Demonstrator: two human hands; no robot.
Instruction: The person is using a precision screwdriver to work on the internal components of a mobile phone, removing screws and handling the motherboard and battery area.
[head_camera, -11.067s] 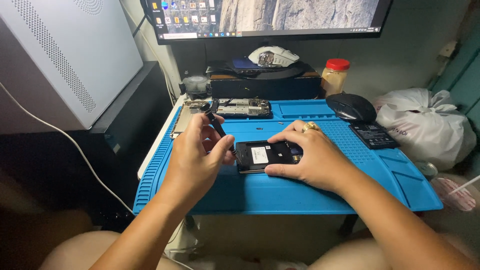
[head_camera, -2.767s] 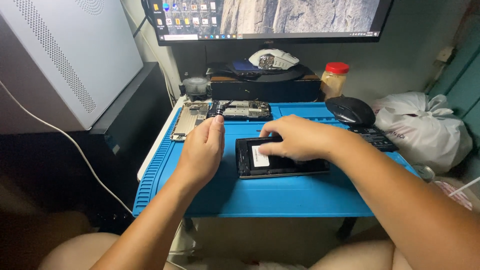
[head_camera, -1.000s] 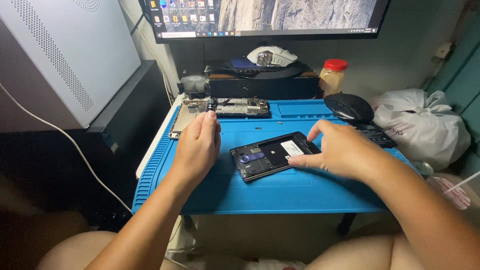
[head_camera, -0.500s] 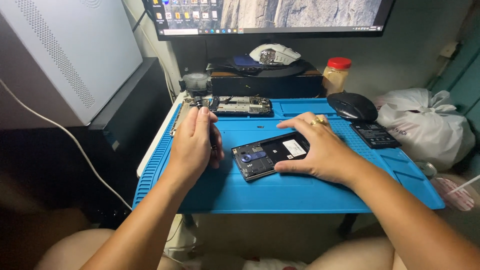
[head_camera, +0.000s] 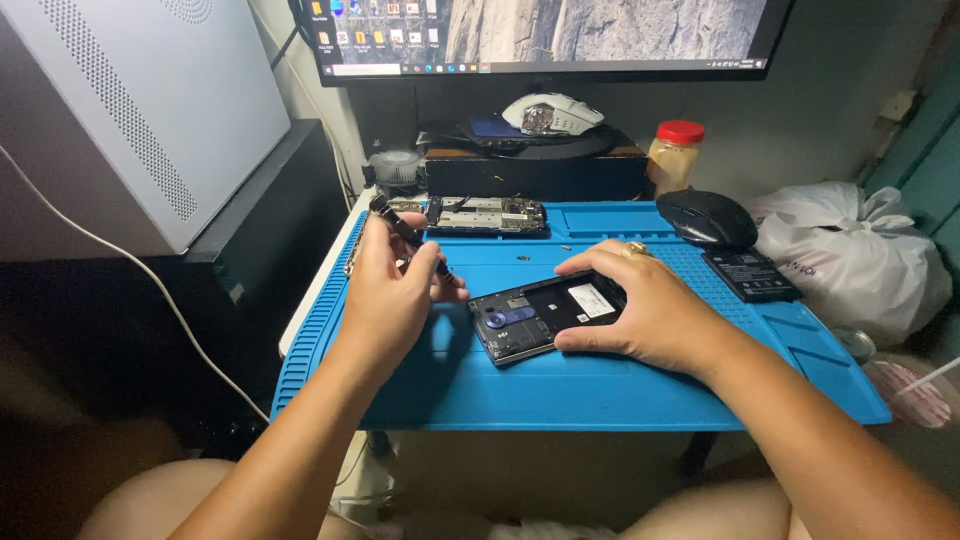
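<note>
An opened black phone (head_camera: 535, 318), back cover off and inner parts showing, lies tilted on the blue work mat (head_camera: 600, 385). My right hand (head_camera: 640, 312) rests on its right half and holds it down, a gold ring on one finger. My left hand (head_camera: 395, 290) hovers just left of the phone and grips a slim black screwdriver (head_camera: 408, 232), its tip pointing down toward the phone's upper left corner.
A phone frame with a circuit board (head_camera: 485, 215) lies at the mat's far edge. A black mouse (head_camera: 706, 217) and a flat black battery (head_camera: 750, 275) sit at the right. Behind stand a monitor (head_camera: 545, 35), a red-lidded jar (head_camera: 672, 155), a white plastic bag (head_camera: 850, 255).
My left hand has lifted the screwdriver off the far left of the mat and brought it near the phone. My right hand turned the phone and settled over it.
</note>
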